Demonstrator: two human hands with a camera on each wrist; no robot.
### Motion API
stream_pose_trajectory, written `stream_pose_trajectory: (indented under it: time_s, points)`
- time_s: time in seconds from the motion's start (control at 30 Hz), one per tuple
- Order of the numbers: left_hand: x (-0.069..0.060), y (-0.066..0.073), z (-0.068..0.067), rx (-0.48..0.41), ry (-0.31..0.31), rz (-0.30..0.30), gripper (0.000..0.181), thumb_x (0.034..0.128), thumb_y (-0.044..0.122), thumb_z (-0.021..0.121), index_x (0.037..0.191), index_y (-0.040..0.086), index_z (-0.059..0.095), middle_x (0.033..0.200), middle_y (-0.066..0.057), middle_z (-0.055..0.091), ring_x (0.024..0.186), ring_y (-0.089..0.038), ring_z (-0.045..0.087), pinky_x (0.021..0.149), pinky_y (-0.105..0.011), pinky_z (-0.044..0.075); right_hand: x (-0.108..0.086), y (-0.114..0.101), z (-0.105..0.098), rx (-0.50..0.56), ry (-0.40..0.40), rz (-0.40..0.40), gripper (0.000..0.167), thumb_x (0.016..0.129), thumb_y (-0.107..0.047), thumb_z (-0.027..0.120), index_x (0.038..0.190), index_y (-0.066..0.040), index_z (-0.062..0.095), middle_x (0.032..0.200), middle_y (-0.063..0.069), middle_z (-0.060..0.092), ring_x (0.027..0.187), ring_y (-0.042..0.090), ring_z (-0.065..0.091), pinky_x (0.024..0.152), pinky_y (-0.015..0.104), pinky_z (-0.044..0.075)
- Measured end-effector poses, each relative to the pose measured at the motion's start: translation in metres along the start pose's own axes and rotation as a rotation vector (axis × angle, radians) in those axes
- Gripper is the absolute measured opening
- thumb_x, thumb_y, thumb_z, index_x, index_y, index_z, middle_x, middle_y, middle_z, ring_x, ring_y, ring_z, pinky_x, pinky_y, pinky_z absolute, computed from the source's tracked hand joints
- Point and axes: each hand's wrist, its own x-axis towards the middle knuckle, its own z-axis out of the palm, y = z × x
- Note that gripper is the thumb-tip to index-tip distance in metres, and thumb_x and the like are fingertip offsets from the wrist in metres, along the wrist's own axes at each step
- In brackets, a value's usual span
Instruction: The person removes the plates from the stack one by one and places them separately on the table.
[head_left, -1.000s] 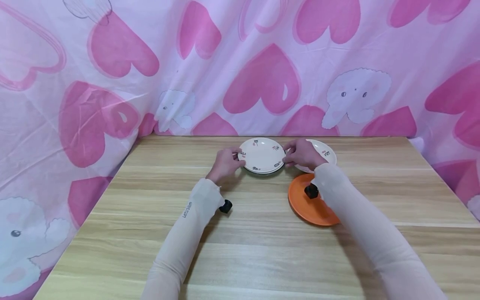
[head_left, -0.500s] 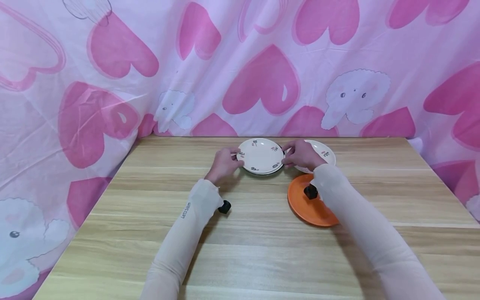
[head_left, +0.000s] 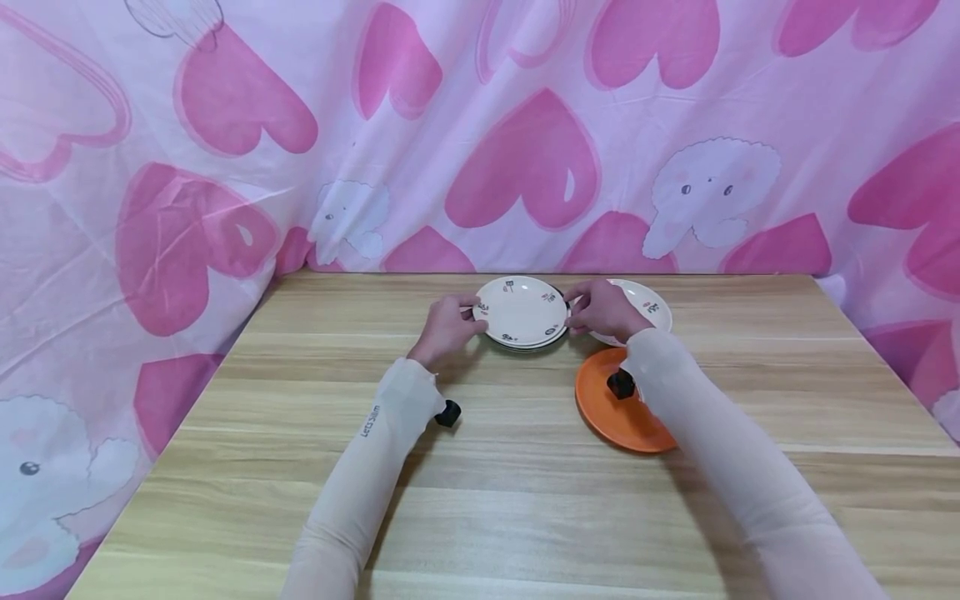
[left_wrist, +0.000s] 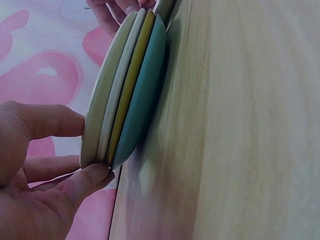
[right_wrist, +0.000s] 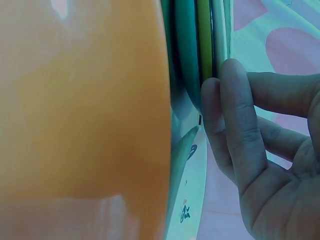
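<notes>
A stack of plates (head_left: 521,310) sits near the table's back edge, a printed white plate on top. In the left wrist view its rims show: white ones, a yellow rim (left_wrist: 131,82) and a teal plate (left_wrist: 145,100) at the bottom. My left hand (head_left: 447,327) touches the stack's left rim with fingertips and thumb; that hand (left_wrist: 45,165) has its fingers fairly straight. At the right rim, my right hand (head_left: 609,310) rests its fingertips; in the right wrist view the hand (right_wrist: 275,150) has extended fingers against the rims.
Another printed white plate (head_left: 647,302) lies right of the stack, partly behind my right hand. Nearer on the wooden table (head_left: 480,500) is an orange plate (head_left: 611,417), partly under my right forearm. A pink heart-patterned cloth (head_left: 525,167) hangs behind the table.
The top white plate has shifted slightly left, and more dark rim shows at the stack's right side. Both hands have stayed at the rims, moving left a little.
</notes>
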Motion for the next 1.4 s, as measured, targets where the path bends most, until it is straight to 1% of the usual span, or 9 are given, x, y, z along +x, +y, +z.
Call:
stream_pose_trajectory:
  time_s: [0.2,0.33,0.5,0.67,0.83,0.93,1.07,1.2,1.4]
  points:
    - [-0.001,-0.001,-0.003,-0.029,-0.004,-0.006,0.055,0.0860,0.005,0.071,0.139,0.000,0.057,0.140,-0.018,0.061,0.129,-0.026,0.061,0.107,-0.034,0.051,0.002,0.000,0.001,0.011,0.012,-0.015,0.046,0.089,-0.001,0.070,0.133,0.003,0.057,0.098,0.015,0.059,0.076,0.019,0.071,0.082,0.038,0.062]
    - [-0.003,-0.001,-0.007,-0.051,-0.006,-0.005,0.054,0.0859,0.002,0.068,0.139,-0.001,0.056,0.139,-0.019,0.061,0.128,-0.027,0.062,0.104,-0.034,0.053,0.002,0.000,0.001,0.022,0.016,-0.014,0.045,0.089,-0.001,0.070,0.132,0.003,0.057,0.099,0.015,0.058,0.076,0.019,0.071,0.081,0.037,0.062]
    - [-0.004,-0.001,-0.011,-0.033,0.004,0.001,0.053,0.0862,0.001,0.064,0.139,0.002,0.057,0.131,-0.018,0.065,0.118,-0.027,0.065,0.091,-0.032,0.058,0.001,0.000,0.001,0.043,0.019,-0.024,0.045,0.088,0.002,0.069,0.132,0.006,0.057,0.098,0.016,0.059,0.075,0.019,0.071,0.081,0.038,0.062]
    - [-0.004,-0.003,-0.013,-0.006,-0.002,0.006,0.047,0.0901,0.006,0.062,0.137,0.003,0.058,0.130,-0.016,0.064,0.110,-0.025,0.064,0.085,-0.028,0.057,-0.001,-0.001,0.002,0.043,0.013,-0.017,0.046,0.089,0.001,0.069,0.133,0.005,0.056,0.099,0.016,0.059,0.077,0.021,0.071,0.083,0.038,0.062]
    - [-0.004,-0.003,-0.013,-0.016,-0.036,-0.009,0.042,0.0928,0.011,0.056,0.134,0.002,0.061,0.126,-0.016,0.064,0.093,-0.020,0.065,0.069,-0.021,0.052,-0.002,-0.002,0.003,0.030,0.008,-0.015,0.046,0.090,-0.001,0.069,0.133,0.004,0.056,0.098,0.016,0.059,0.080,0.024,0.071,0.083,0.037,0.062]
    - [-0.005,-0.002,-0.015,-0.042,-0.070,-0.029,0.041,0.0946,0.013,0.052,0.133,0.002,0.061,0.121,-0.016,0.063,0.082,-0.020,0.064,0.062,-0.022,0.049,-0.002,-0.003,0.003,0.028,0.010,-0.013,0.046,0.090,0.000,0.069,0.133,0.004,0.056,0.098,0.016,0.059,0.081,0.025,0.072,0.083,0.038,0.062]
    - [-0.006,-0.002,-0.019,-0.068,-0.094,-0.044,0.040,0.0976,0.013,0.049,0.135,0.003,0.059,0.122,-0.016,0.062,0.079,-0.019,0.061,0.064,-0.027,0.050,-0.003,-0.003,0.002,0.032,0.011,-0.012,0.046,0.089,0.000,0.068,0.133,0.003,0.056,0.099,0.017,0.060,0.081,0.024,0.072,0.085,0.039,0.062]
    - [-0.007,-0.003,-0.021,-0.096,-0.105,-0.040,0.040,0.0984,0.011,0.047,0.136,0.002,0.058,0.129,-0.017,0.061,0.081,-0.017,0.061,0.073,-0.033,0.056,-0.003,-0.002,0.001,0.035,0.014,-0.007,0.046,0.090,0.000,0.068,0.134,0.003,0.056,0.102,0.018,0.060,0.081,0.023,0.071,0.085,0.040,0.061]
    - [-0.005,-0.007,-0.020,-0.143,-0.107,-0.043,0.043,0.0929,0.005,0.052,0.135,0.000,0.058,0.129,-0.019,0.060,0.078,-0.013,0.062,0.080,-0.036,0.059,-0.002,0.000,0.002,0.022,0.010,-0.004,0.046,0.091,-0.001,0.068,0.135,0.002,0.055,0.105,0.019,0.061,0.082,0.023,0.071,0.086,0.038,0.061]
